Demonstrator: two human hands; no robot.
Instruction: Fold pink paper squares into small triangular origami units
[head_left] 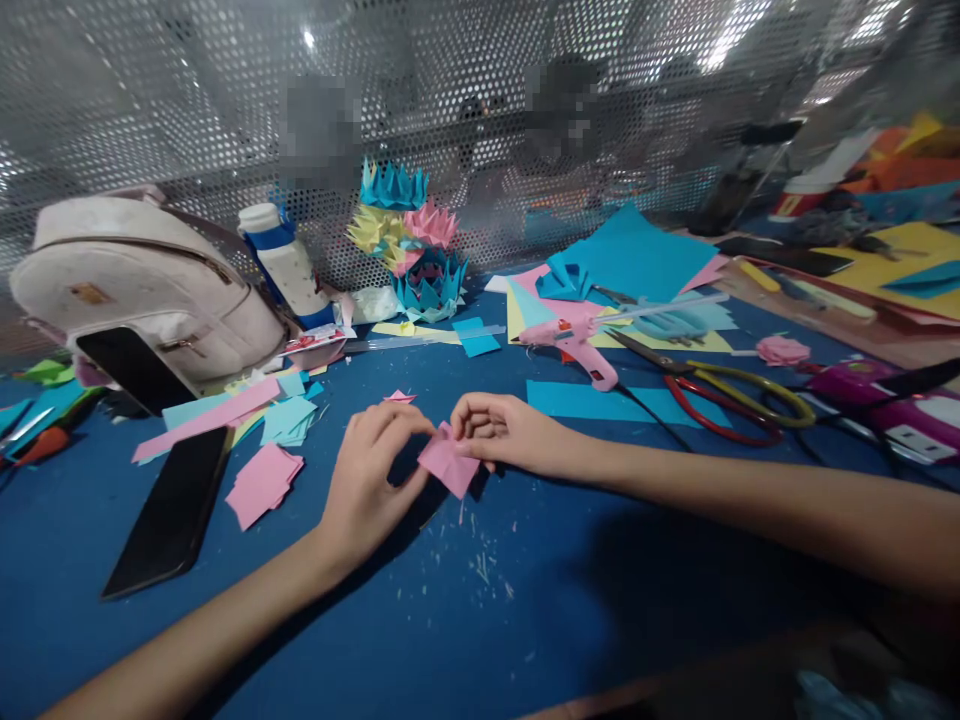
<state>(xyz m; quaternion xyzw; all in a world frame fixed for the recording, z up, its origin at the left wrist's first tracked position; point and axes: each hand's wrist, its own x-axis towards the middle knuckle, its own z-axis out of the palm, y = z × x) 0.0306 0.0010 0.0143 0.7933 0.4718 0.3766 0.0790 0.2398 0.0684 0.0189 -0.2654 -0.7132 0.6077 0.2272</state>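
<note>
A small pink paper square (451,468) with creases is held between both hands over the blue table (525,620). My left hand (375,470) pinches its left corner between thumb and fingers. My right hand (506,430) grips its upper right edge, with the other fingers curled in. Just behind my left hand lies a small folded pink piece (400,397). A stack of pink squares (264,484) sits to the left, with light blue squares (289,420) behind it. Tiny paper scraps are scattered in front of the hands.
A black phone (171,510), backpack (142,290) and bottle (283,260) stand left. Folded paper flowers (427,280) are at the back. On the right are a pink glue gun (574,345) with its cord, large scissors (720,390) and blue sheets (630,255).
</note>
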